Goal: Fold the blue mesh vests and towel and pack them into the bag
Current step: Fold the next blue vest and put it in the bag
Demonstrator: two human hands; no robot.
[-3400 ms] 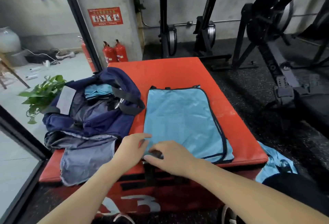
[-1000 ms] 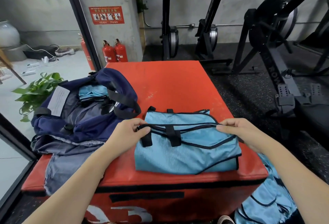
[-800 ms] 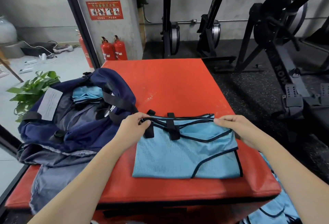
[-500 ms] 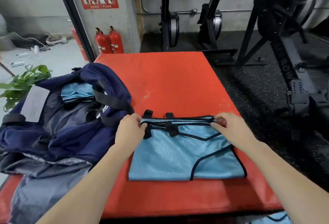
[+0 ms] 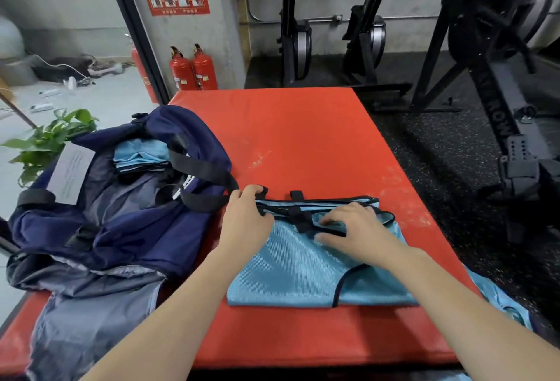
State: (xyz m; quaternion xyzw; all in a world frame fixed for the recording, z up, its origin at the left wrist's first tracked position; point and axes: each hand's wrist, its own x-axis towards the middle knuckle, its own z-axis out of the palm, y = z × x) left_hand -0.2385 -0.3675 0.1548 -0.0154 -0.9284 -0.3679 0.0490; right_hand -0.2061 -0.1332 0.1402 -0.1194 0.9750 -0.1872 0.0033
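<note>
Folded blue mesh vest (image 5: 303, 271), black-trimmed, lies flat on the red padded tabletop (image 5: 303, 144) at the 6 o'clock side of its surface, black straps bunched along its far edge. Left hand (image 5: 247, 223): fingers curled over the vest's far-left corner, gripping the trim and straps there. Right hand (image 5: 353, 229): fingers spread and nearly straight, pressing flat on the vest's upper middle beside a black strap, holding nothing. Navy bag (image 5: 121, 214), open, sits at 9 o'clock from the vest, its black handle just beside the left hand; a stack of folded blue vests (image 5: 139, 158) lies inside it, a white label (image 5: 71, 173) on its inner lining. Grey fabric (image 5: 91, 326) hangs over the tabletop's near-left edge under the bag. Further blue mesh cloth (image 5: 500, 305) lies off the tabletop at 4 o'clock. Two red fire extinguishers (image 5: 194, 70) at 11 o'clock, potted plant (image 5: 45, 141) at 9 o'clock, black rowing machine (image 5: 491, 62) at 2 o'clock.
</note>
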